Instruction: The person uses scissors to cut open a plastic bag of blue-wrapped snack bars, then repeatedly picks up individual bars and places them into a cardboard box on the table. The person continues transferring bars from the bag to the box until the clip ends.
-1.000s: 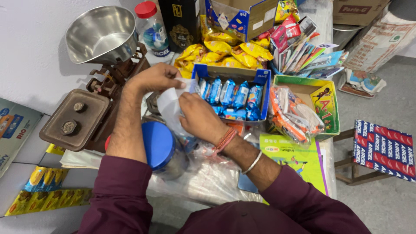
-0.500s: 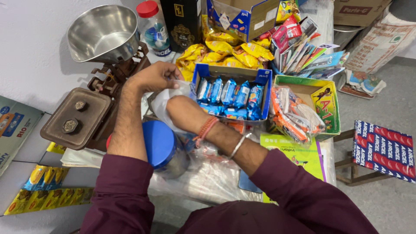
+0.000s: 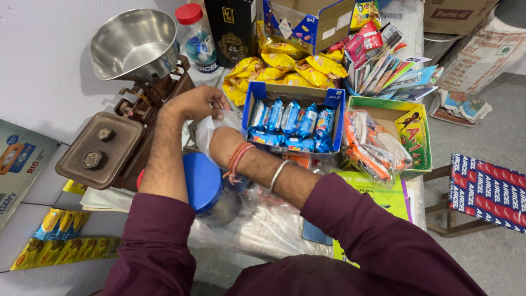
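clear plastic bag (image 3: 205,137), upright, mouth open, btwn hands

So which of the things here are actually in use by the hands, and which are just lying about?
In use:
left hand
right hand, tucked into the bag
white plastic bag

Lying about:
balance scale with steel pan
blue-lidded jar
box of blue packets
yellow snack packets
red-capped jar

Balance scale (image 3: 109,148) with steel pan (image 3: 134,43) at 10 o'clock; red-capped jar (image 3: 196,34) at 11; yellow snack packets (image 3: 290,68) at 12; blue box of biscuit packs (image 3: 290,118) centre; green box (image 3: 408,134) at 3.
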